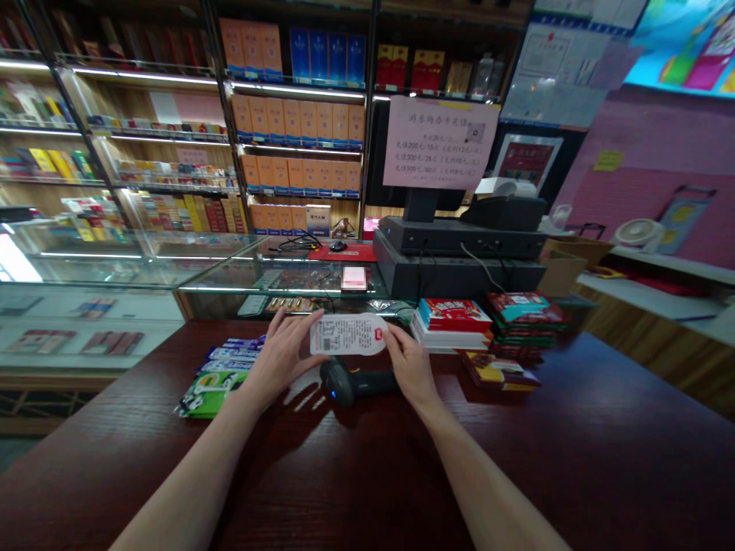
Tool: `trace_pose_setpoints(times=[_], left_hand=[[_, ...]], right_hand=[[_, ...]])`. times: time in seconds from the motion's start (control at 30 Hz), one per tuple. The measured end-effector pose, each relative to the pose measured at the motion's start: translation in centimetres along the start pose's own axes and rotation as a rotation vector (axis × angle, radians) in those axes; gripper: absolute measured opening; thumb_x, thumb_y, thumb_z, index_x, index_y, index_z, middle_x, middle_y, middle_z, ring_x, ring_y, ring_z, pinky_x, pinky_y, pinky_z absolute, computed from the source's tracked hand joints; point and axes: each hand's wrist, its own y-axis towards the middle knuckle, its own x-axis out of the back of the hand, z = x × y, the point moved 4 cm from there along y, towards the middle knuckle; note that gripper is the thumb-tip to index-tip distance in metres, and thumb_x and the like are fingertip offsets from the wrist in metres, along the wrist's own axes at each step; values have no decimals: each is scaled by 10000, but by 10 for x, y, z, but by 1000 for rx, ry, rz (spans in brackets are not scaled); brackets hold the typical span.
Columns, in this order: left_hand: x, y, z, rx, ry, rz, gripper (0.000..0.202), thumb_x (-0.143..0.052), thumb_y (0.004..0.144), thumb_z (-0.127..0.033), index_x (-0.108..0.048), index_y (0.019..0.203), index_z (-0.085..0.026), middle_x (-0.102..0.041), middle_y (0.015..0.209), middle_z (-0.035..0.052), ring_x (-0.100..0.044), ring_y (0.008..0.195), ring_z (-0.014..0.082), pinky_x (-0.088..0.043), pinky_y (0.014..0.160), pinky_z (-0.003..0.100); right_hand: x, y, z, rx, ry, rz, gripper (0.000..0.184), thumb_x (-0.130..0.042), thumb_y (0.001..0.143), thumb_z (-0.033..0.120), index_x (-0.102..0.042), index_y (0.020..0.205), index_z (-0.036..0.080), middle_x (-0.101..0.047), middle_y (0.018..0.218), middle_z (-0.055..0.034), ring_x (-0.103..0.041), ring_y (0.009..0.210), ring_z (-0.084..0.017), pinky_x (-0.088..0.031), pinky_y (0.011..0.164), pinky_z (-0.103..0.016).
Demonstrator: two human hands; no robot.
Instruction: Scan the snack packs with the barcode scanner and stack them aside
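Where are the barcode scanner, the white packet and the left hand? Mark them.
Barcode scanner [343, 383]: head view, on its black head.
White packet [347, 335]: head view, on its printed face.
Left hand [281, 360]: head view, on its back.

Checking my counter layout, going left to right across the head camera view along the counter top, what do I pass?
Green packets, left hand, white label, right hand, red-topped stack, green stack.

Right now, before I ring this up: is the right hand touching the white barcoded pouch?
Touching. The head view shows the right hand with its fingertips pressed against the right end of the white barcoded pouch, with no gap between them.
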Motion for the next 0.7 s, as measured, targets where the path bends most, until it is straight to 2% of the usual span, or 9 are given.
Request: trace_pose_setpoints(times=[0.1, 0.2, 0.27, 0.4, 0.57, 0.63, 0.7], left_hand=[[1, -2, 2, 11, 41, -44, 742, -675, 861, -495, -364, 1493, -261, -638, 1277, 100, -593, 1198, 264, -215, 1211, 550], [0, -4, 7, 19, 83, -108, 707, -663, 867, -494, -394, 1480, -269, -591, 1329, 118, -540, 1275, 292, -206, 1217, 555], [-2, -6, 11, 36, 109, -147, 700, -655, 874, -477, -389, 1487, -268, -557, 1373, 129, -509, 1309, 307, -202, 1219, 560], [-4, -9, 20, 114, 181, -194, 688, -620, 908, -419, -346, 1514, -246, -551, 1384, 141, -509, 1298, 312, -192, 1216, 567], [-1, -11, 28, 239, 288, -208, 630, -586, 931, -377, -378, 1494, -187, -561, 1369, 166, -489, 1303, 319, -139, 1214, 591], [0, -12, 30, 263, 319, -203, 617, -586, 931, -370, -392, 1485, -182, -565, 1371, 167, -489, 1296, 322, -122, 1212, 603], [0, -13, 31, 272, 337, -194, 624, -594, 926, -365, -389, 1488, -184, -568, 1374, 163, -487, 1293, 325, -113, 1210, 612]], right_hand=[[-2, 0, 0, -6, 36, 30, 350, -472, 986, 413, -681, 1222, 262, -775, 1063, -62, -726, 972, -268, -555, 898, -414], [-3, 1, -2, -36, 61, 75, 397, -461, 987, 414, -625, 1304, 241, -788, 932, -46, -731, 910, -253, -540, 895, -409], [-4, 1, -4, -55, 67, 94, 425, -456, 988, 413, -590, 1343, 223, -787, 866, -35, -727, 881, -245, -527, 890, -404], [-4, 2, -4, -73, 70, 134, 434, -465, 982, 408, -573, 1352, 210, -786, 882, -34, -713, 891, -232, -505, 884, -384], [-5, -1, 5, 29, -17, 418, 383, -521, 959, 405, -617, 1296, 249, -770, 1010, -31, -661, 1029, -232, -443, 962, -393], [-3, -5, 8, 59, -76, 547, 482, -618, 905, 452, -579, 1351, 273, -751, 1109, -30, -617, 1103, -249, -395, 1011, -425], [-2, -8, 7, 58, -108, 665, 688, -736, 804, 502, -511, 1422, 299, -720, 1193, -29, -576, 1160, -265, -361, 1039, -440]])
